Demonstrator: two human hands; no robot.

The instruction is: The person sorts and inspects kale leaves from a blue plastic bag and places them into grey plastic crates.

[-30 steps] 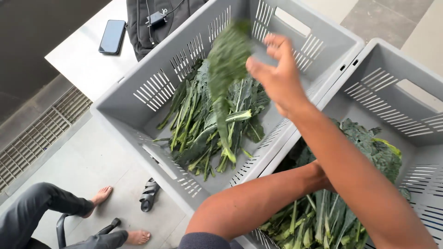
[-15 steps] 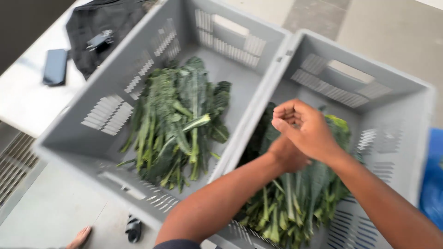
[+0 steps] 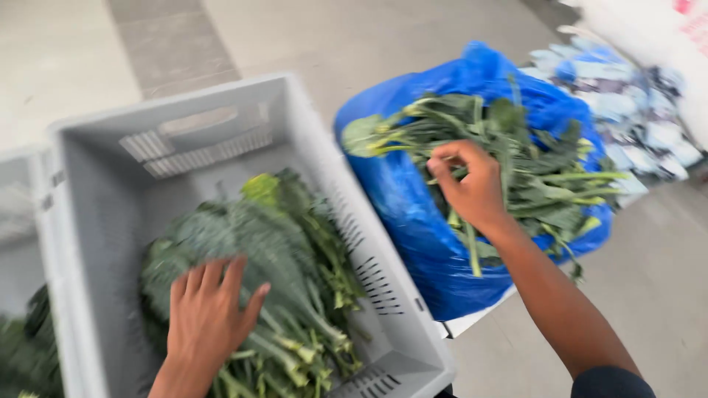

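My left hand (image 3: 209,313) lies flat, fingers apart, on a heap of dark green leafy stalks (image 3: 284,258) inside a grey plastic crate (image 3: 96,191). My right hand (image 3: 468,184) reaches to the right into a blue plastic bag (image 3: 413,214) that is full of more green leafy stalks (image 3: 538,166). Its fingers are curled around some of those stalks at the top of the pile. The view is somewhat blurred by motion.
A second grey crate (image 3: 18,221) with greens shows at the far left edge. Behind the blue bag at the upper right lie crumpled bluish-white bags (image 3: 627,96) and a white sack (image 3: 656,29). Pale tiled floor (image 3: 369,37) lies beyond the crates.
The view has swung to the right, away from the left crate. My right hand has moved from above the crate into the blue bag. My left hand now rests on the greens.
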